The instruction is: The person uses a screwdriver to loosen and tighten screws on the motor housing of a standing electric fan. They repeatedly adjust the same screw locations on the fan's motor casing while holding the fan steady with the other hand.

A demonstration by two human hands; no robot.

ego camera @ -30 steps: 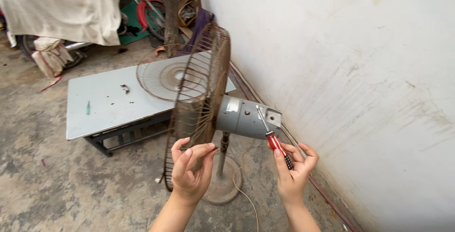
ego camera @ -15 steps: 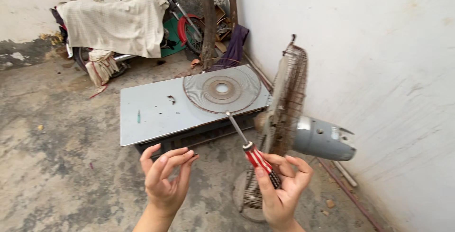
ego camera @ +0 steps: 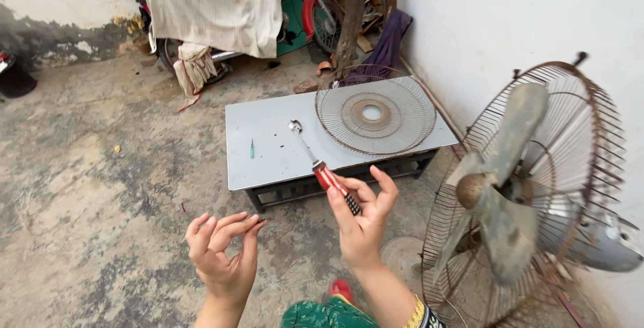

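**Fan half stripped, screwdriver in hand**

Standing here in the yard, the biggest thing is the pedestal fan (ego camera: 530,194) at the right by the white wall (ego camera: 510,13). Its rear cage is still on and the three grimy blades (ego camera: 500,187) sit bare at the hub, with no front guard over them. So the front is off, by the look of it; the blades and back cage remain to come away, as far as I can judge.

Next down, one low grey table (ego camera: 268,157) stands on the concrete floor (ego camera: 87,200), and on its right end lies one round wire grille (ego camera: 376,113), flat, apart from the fan. A cloth-covered heap (ego camera: 215,6) sits at the back.

Smaller: one red-handled screwdriver (ego camera: 322,170), held up between table and fan, tip pointing away. The right hand (ego camera: 362,224) has it, fingers and thumb closed about the handle. The left hand (ego camera: 225,254) is empty, palm up, fingers loosely curled and apart.

Smallest: one little green tool (ego camera: 252,148) on the tabletop, and a few dark specks near it, too small to identify.
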